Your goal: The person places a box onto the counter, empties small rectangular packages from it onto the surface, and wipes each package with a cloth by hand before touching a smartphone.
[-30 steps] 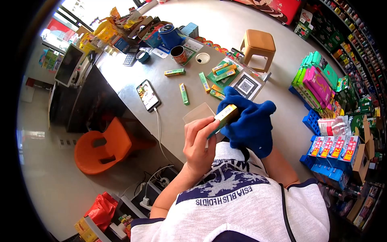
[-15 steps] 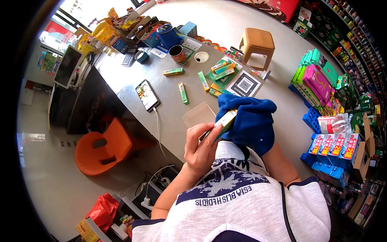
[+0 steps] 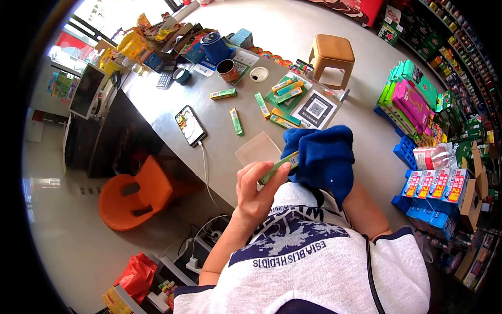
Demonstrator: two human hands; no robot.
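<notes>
My left hand (image 3: pixel 256 191) pinches a slim green box (image 3: pixel 280 167) between thumb and fingers, above the counter's near edge. The box's far end touches a bunched blue cloth (image 3: pixel 321 157). That cloth covers my right hand, so its fingers are hidden; only the forearm shows below. Beside my left hand lies a clear flat case (image 3: pixel 256 148). Farther off on the counter are similar green boxes, one (image 3: pixel 237 122) lying alone and several (image 3: pixel 289 90) piled by a QR code card (image 3: pixel 315 109).
A phone (image 3: pixel 189 125) with a white cable lies on the counter (image 3: pixel 172 102). Behind are a patterned cup (image 3: pixel 228 70) and blue jug (image 3: pixel 215 47). An orange chair (image 3: pixel 135 192) stands left, a brown stool (image 3: pixel 333 52) beyond the counter, stacked goods (image 3: pixel 435 191) right.
The green box has turned, showing more of its long side. The blue cloth has been drawn together and its finger-like folds have gone; my left hand keeps hold of the box.
</notes>
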